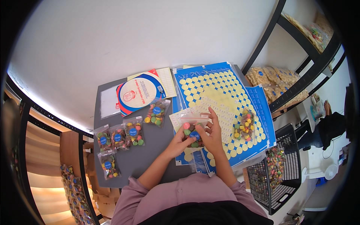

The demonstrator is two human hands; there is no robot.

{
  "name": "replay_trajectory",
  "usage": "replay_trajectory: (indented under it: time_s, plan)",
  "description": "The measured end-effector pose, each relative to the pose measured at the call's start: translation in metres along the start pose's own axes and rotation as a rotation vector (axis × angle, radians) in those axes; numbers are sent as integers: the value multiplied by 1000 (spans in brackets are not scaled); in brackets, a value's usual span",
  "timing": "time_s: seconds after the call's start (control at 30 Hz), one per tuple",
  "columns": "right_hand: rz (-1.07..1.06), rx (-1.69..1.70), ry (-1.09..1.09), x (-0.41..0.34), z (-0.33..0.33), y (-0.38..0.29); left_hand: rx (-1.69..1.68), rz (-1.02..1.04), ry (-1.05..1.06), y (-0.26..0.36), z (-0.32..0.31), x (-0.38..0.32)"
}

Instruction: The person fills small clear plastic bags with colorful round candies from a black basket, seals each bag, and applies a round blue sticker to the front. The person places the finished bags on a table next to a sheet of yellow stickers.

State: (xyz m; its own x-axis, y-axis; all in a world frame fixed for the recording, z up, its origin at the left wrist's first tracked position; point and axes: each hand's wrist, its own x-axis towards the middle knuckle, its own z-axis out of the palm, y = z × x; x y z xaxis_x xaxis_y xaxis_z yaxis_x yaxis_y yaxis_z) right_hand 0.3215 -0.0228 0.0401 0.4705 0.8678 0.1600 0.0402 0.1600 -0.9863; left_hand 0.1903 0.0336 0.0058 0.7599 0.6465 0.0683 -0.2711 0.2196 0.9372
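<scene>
Between my hands is a clear zip bag of colourful round sweets, with a round blue sticker on its front. My left hand grips its left side, thumb over the front near the sticker. On the right side my right hand holds it too, thumb pressed by the sticker and index finger raised. Beneath lie a sheet of small white labels and large blue sticker sheets with many round stickers peeled off. A bag without a visible round sticker rests on the sheets to the right.
Several stickered bags lie on the left of the grey table. Behind them is a self-adhesive label packet. A black crate of filled bags stands at right. Shelves hold more bags. A person is at far right.
</scene>
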Motion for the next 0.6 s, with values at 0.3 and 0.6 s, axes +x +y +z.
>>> replay_trajectory:
  time_s: [0.3,0.6]
  plan:
    - [56,-73,-170,-10,-2,-8,-58,27,194,-10,0,5]
    - [74,-47,-175,-7,12,-7,160,7,258,4,-22,4]
